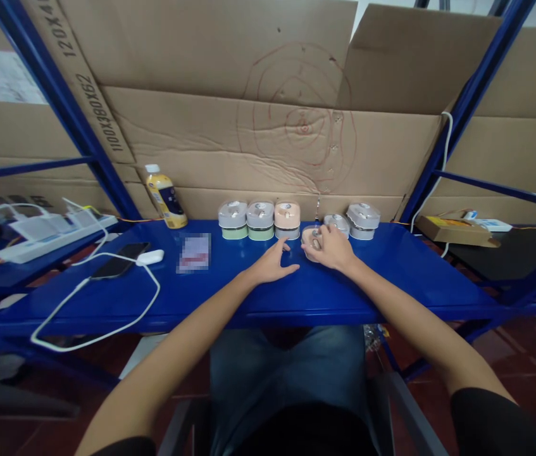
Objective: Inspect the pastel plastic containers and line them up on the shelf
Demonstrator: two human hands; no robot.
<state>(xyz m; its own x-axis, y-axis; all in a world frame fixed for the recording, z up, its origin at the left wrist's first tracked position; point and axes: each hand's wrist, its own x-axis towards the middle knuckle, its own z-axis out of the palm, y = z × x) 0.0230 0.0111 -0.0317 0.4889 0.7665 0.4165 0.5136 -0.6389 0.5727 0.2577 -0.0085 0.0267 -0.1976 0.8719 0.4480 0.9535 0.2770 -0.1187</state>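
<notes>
My right hand (335,248) has its fingers wrapped round a small peach-coloured container (310,237) with a clear lid, low over or on the blue shelf; I cannot tell which. To its left, my left hand (274,263) is open, thumb and fingers apart and holding nothing. Behind the hands stand stacked containers: a grey one on green (233,218), another grey one on green (261,220), and a peach one on grey (287,219). Just behind my right hand is a single grey container (336,223), partly hidden. A grey stack (363,220) stands to its right.
The blue shelf (230,291) meets a cardboard wall (192,126) at the back. On the left are a yellow bottle (167,197), a blurred packet (194,253), a phone (121,260) and a looping white cable (147,310). Blue posts (474,76) frame both sides.
</notes>
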